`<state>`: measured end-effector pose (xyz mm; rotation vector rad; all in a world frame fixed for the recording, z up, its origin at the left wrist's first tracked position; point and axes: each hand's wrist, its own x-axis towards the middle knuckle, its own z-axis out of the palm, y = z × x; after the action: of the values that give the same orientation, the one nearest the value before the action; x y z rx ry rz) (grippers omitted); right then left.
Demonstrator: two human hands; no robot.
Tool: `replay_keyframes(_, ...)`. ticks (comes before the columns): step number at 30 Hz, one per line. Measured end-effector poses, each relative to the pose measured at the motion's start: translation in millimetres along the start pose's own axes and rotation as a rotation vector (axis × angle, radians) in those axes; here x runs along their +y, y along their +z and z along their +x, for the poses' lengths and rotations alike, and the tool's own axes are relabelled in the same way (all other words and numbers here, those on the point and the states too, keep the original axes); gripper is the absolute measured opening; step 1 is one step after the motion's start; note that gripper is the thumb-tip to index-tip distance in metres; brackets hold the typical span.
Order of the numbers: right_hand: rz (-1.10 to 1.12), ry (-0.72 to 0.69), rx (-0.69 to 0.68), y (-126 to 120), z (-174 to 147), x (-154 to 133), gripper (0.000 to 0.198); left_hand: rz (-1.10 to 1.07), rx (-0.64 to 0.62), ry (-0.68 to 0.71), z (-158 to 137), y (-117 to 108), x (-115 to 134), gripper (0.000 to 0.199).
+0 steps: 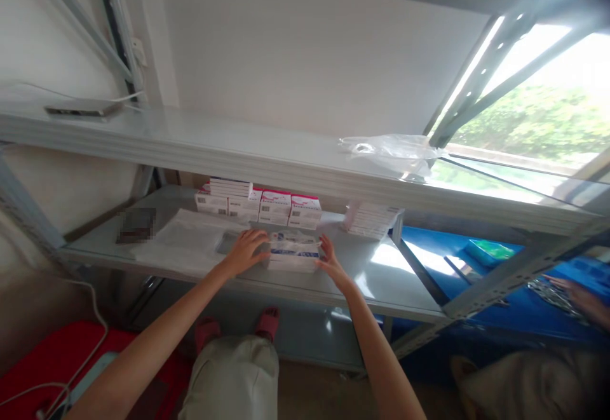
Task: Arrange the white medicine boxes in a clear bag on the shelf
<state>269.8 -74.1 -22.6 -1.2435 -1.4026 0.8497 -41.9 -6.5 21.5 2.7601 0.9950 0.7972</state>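
A bundle of white boxes with blue print (293,261) lies on the middle shelf, with clear plastic (295,243) over its top. My left hand (246,251) is at the bundle's left end, fingers and thumb curved around the plastic there. At the right end, my right hand (332,264) holds the bundle's edge between thumb and fingers. Just behind stands a row of white and pink boxes (275,207), with several flat boxes (231,187) stacked on its left part. To the left of my left hand lies a translucent plastic sheet or bag (183,240).
A plastic-wrapped stack (372,218) sits right of the row. The upper shelf (248,140) overhangs, bearing a crumpled clear bag (393,150) and a flat grey device (84,108). Metal uprights frame both sides. Another person's hand (565,288) is over a blue surface at right.
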Motion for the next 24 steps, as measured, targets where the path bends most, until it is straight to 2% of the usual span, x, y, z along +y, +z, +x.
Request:
replay_keyframes(3,-0.010,0.033,-0.149,2,-5,1,0.129,-0.142,-0.006,-0.117,-7,12,-7,0.069)
replay_keyframes(5,-0.016,0.034,-0.205,6,0,-2,0.139,-0.228,-0.062,-0.197,-6,22,-9,0.098)
replay_keyframes(6,-0.003,0.028,-0.224,8,5,-4,0.140,-0.270,-0.095,-0.227,-3,28,-10,0.105)
replay_keyframes(8,0.030,0.006,-0.242,12,14,-6,0.137,-0.345,-0.135,-0.262,3,36,-8,0.104)
replay_keyframes(11,0.044,-0.022,-0.227,10,21,-4,0.135,-0.409,-0.134,-0.250,14,43,-4,0.087)
replay_keyframes(14,0.019,-0.017,-0.208,-1,17,2,0.136,-0.448,-0.140,-0.205,21,49,-1,0.090)
replay_keyframes(18,-0.008,-0.022,-0.196,-25,5,7,0.135,-0.499,-0.143,-0.205,34,67,4,0.103)
replay_keyframes(24,0.063,0.003,-0.121,-78,-17,11,0.124,-0.665,-0.094,-0.184,72,112,37,0.100)
